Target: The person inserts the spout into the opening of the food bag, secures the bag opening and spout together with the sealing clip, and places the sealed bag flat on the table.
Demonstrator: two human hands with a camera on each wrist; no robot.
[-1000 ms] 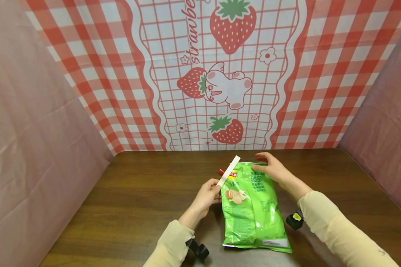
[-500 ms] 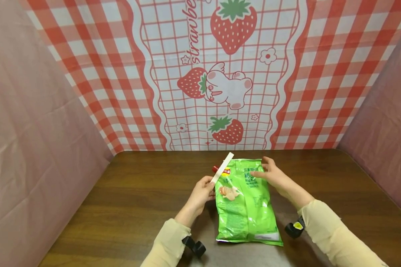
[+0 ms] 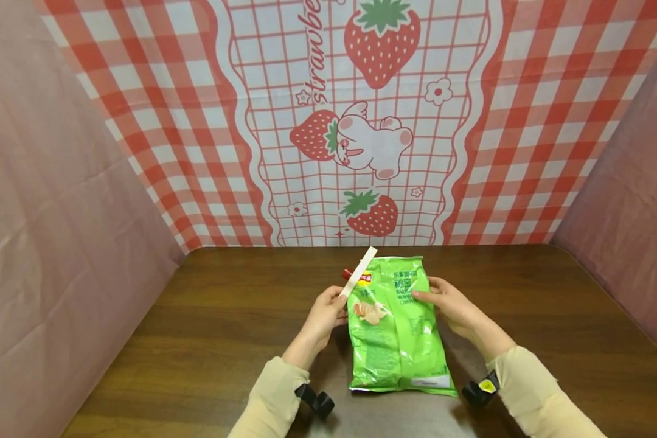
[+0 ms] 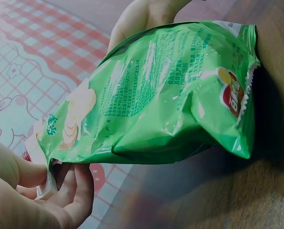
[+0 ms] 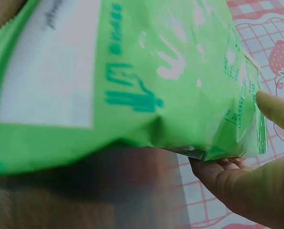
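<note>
A green bag of potato chips point(image 3: 396, 340) is held tilted above the table, its printed back facing up. Across its upper left corner lies a slim white bag-sealing clip point(image 3: 359, 271), with a small red piece point(image 3: 347, 274) showing beside it. My left hand point(image 3: 324, 313) pinches the clip's lower end at the bag's edge; in the left wrist view, thumb and fingers meet around the white strip point(image 4: 47, 186). At the bag's right edge my right hand point(image 3: 457, 307) grips with the thumb on the front. In the right wrist view its fingers point(image 5: 218, 174) reach underneath, their tips partly hidden.
A brown wooden table point(image 3: 213, 340) lies beneath the hands. Behind it hangs a red-and-white strawberry cloth point(image 3: 328, 201), with pink cloth point(image 3: 76, 243) along the left and right sides. Black wrist-camera mounts point(image 3: 314, 401) stick out from both sleeves.
The bag and clip have shifted left and slightly away, carried by my left hand. My right hand has moved down from the bag's top right corner and now grips its right edge.
</note>
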